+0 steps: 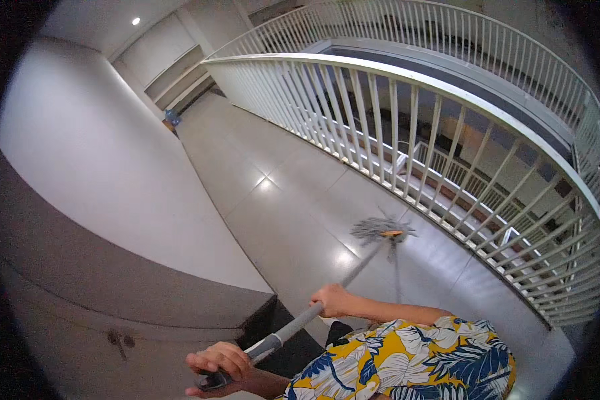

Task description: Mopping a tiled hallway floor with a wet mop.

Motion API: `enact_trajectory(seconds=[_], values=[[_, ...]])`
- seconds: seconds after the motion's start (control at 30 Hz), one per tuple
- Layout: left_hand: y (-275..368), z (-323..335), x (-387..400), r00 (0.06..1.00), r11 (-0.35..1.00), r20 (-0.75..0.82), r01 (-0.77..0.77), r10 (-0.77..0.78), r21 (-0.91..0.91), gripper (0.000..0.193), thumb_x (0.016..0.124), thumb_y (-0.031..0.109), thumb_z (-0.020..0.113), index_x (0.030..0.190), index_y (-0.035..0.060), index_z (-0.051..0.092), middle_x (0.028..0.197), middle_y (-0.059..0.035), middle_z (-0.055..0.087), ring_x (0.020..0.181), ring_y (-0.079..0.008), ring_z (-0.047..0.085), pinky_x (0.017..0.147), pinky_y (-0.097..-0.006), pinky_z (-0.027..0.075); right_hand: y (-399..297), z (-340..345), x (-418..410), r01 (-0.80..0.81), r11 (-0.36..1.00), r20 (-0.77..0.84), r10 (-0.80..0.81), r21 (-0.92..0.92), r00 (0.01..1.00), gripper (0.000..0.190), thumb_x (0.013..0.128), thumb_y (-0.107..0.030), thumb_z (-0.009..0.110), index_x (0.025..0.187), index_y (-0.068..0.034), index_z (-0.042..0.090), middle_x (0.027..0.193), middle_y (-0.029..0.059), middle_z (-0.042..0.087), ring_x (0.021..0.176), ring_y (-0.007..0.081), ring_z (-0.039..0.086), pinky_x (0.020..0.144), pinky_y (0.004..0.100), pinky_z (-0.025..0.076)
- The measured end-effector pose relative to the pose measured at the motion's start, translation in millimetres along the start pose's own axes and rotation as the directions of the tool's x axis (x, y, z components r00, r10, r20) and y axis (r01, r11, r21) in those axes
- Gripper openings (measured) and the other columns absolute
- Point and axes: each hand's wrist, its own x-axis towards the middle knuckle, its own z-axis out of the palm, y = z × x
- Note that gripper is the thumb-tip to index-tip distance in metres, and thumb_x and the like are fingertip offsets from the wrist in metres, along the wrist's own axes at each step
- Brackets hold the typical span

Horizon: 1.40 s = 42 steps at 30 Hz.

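A mop with a grey handle [300, 320] runs up and to the right from my hands. My left hand [220, 367] wraps loosely around the dark grip at its top end, at the lower left. Farther along the same pole, my right hand [331, 300] is closed around it. The mop head [380, 230], grey strands around an orange centre piece, is spread over the grey tiled floor [290, 210] near the railing; it looks blurred. A patterned yellow, white and blue shirt covers my torso and part of the arms.
A white metal railing [390, 120] curves along the right, with a lower level visible through its bars. A white wall panel [110, 165] and a dark-topped cabinet [130, 285] line the left. Beyond stand built-in shelves [177, 80] and a blue plastic bottle [172, 117].
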Motion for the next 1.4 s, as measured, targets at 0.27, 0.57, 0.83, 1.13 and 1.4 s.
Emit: enact_trajectory(seconds=[0.27,0.57,0.83,1.13,1.4], values=[[-91,3,-11,0.961,0.929,0.098,0.277,-0.260,-0.246,0.050,0.086,0.053,0.034,0.078,0.0045,0.042,0.042,-0.0049,0.043,0.026,-0.0128,0.039,0.024,-0.0283,0.037,61,-12,-95,-0.356,0.933,-0.149,0.346,-0.047,0.926,0.030,0.060,-0.029,0.066,0.087,-0.015,0.065,0.079,0.0119,0.063,0.077,0.0303,0.060,0.069,0.0408,0.048],[-100,-31,9,0.943,0.908,0.009,0.324,-0.334,-0.267,0.051,0.086,0.055,0.033,0.081,0.0053,0.043,0.042,-0.0041,0.043,0.028,-0.0132,0.039,0.028,-0.0284,0.037,64,1,-45,-0.365,0.927,-0.167,0.347,-0.089,0.923,0.031,0.058,-0.028,0.065,0.087,-0.017,0.065,0.075,0.0118,0.063,0.073,0.0310,0.060,0.065,0.0416,0.048],[25,-99,26,0.919,0.973,-0.395,0.093,-0.002,0.211,0.046,0.088,0.050,0.034,0.089,0.0045,0.041,0.042,-0.0032,0.039,0.029,-0.0114,0.038,0.027,-0.0256,0.037,-35,36,79,-0.043,0.999,0.116,0.045,-0.023,0.992,0.026,0.061,-0.022,0.060,0.084,-0.011,0.064,0.075,0.0164,0.062,0.074,0.0333,0.060,0.066,0.0435,0.048],[66,-112,41,0.931,0.870,-0.286,-0.064,0.229,0.488,0.058,0.085,0.054,0.036,0.096,-0.0001,0.052,0.052,-0.0087,0.049,0.038,-0.0139,0.043,0.037,-0.0273,0.039,-93,105,217,0.424,0.893,0.160,-0.445,0.148,0.881,0.013,0.062,-0.021,0.060,0.070,-0.010,0.061,0.066,0.0133,0.060,0.068,0.0330,0.059,0.060,0.0435,0.046],[36,-159,81,0.966,0.916,-0.203,-0.067,0.159,0.396,0.051,0.084,0.054,0.037,0.086,0.0030,0.039,0.043,-0.0047,0.040,0.030,-0.0128,0.040,0.029,-0.0244,0.038,-89,82,255,0.350,0.924,0.089,-0.366,0.153,0.927,0.014,0.069,-0.022,0.057,0.067,-0.008,0.058,0.064,0.0138,0.058,0.067,0.0346,0.058,0.059,0.0449,0.044]])
